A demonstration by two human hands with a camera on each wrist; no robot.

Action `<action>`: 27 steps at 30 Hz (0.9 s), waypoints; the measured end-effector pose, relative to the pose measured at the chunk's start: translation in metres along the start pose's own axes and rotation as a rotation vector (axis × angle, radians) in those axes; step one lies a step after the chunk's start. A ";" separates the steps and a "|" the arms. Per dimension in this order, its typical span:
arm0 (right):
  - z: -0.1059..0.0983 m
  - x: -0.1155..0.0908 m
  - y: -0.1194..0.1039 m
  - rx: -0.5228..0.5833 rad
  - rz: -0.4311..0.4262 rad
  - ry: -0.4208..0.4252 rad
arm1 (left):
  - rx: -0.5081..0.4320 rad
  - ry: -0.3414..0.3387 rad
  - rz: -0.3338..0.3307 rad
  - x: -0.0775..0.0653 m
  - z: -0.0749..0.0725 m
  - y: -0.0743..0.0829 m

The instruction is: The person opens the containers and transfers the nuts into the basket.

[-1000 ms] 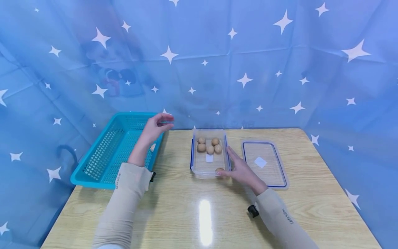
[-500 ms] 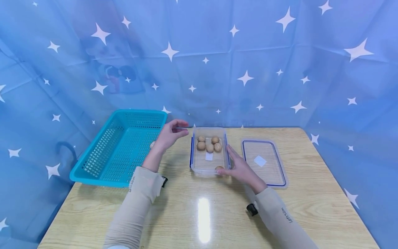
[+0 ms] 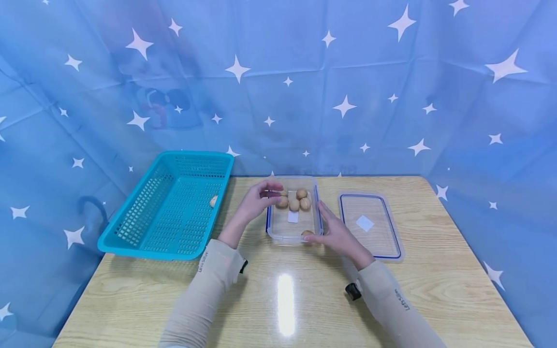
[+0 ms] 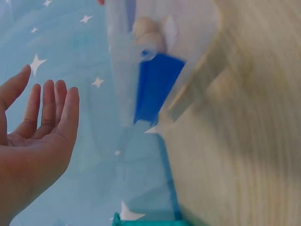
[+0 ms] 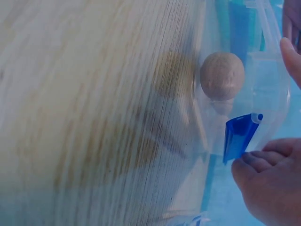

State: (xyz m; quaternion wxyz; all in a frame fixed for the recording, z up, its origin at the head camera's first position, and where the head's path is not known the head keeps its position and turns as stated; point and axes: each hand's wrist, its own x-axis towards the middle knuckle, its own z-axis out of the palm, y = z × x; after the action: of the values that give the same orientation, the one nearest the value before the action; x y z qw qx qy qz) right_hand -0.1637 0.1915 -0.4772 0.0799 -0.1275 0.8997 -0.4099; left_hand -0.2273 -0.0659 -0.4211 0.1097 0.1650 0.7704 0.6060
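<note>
A clear plastic food container (image 3: 283, 230) with blue side clips stands on the table. Several walnuts (image 3: 294, 205) sit toward its far end, and one walnut (image 3: 307, 233) lies at the near right corner. My left hand (image 3: 254, 202) is over the container's left rim; in the left wrist view its fingers are loosely extended and the palm bare. My right hand (image 3: 340, 238) holds the container at its right near corner, thumb at the near wall and fingers along the right side by a blue clip (image 5: 240, 134). A turquoise basket (image 3: 139, 253) holds one walnut (image 3: 213, 200) against its right wall.
A clear lid (image 3: 373, 244) with a blue seal lies flat on the table (image 3: 439, 280), right of the container. A blue star-patterned curtain (image 3: 278, 96) hangs behind the table and at both sides.
My left hand has moved right from over the basket to the container's left rim, now overlapping the left walnuts in the head view. My right hand and the container stay in place.
</note>
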 end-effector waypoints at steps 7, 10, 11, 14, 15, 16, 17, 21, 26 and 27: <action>0.000 0.000 -0.001 0.006 0.012 0.004 | -0.015 -0.061 -0.040 0.003 0.017 -0.013; 0.000 -0.001 -0.002 0.012 0.012 0.005 | -0.017 -0.098 -0.043 0.004 0.023 -0.017; 0.000 -0.001 -0.002 0.015 0.013 0.006 | -0.017 -0.111 -0.043 0.004 0.025 -0.017; -0.001 -0.001 -0.001 0.016 0.012 0.007 | -0.019 -0.140 -0.036 0.007 0.031 -0.021; -0.001 -0.001 -0.001 0.020 0.013 0.008 | -0.023 -0.149 -0.032 0.008 0.033 -0.022; -0.001 -0.001 0.000 0.022 0.012 0.008 | -0.027 -0.160 -0.029 0.009 0.035 -0.024; -0.001 -0.001 0.000 0.023 0.011 0.008 | -0.023 -0.168 -0.027 0.010 0.037 -0.024; -0.001 -0.001 0.000 0.030 0.009 0.007 | 0.017 -0.218 -0.018 0.011 0.044 -0.024; 0.000 -0.001 0.000 0.037 0.014 0.003 | 0.057 -0.327 -0.057 0.013 0.052 -0.026; 0.001 0.000 0.000 0.038 0.014 0.002 | 0.057 -0.350 -0.076 0.014 0.053 -0.027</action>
State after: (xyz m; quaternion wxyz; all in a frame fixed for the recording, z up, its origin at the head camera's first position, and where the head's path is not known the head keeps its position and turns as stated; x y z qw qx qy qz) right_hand -0.1631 0.1909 -0.4775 0.0844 -0.1193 0.8925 -0.4266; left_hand -0.2237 -0.0187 -0.4596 0.2600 0.2418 0.7621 0.5414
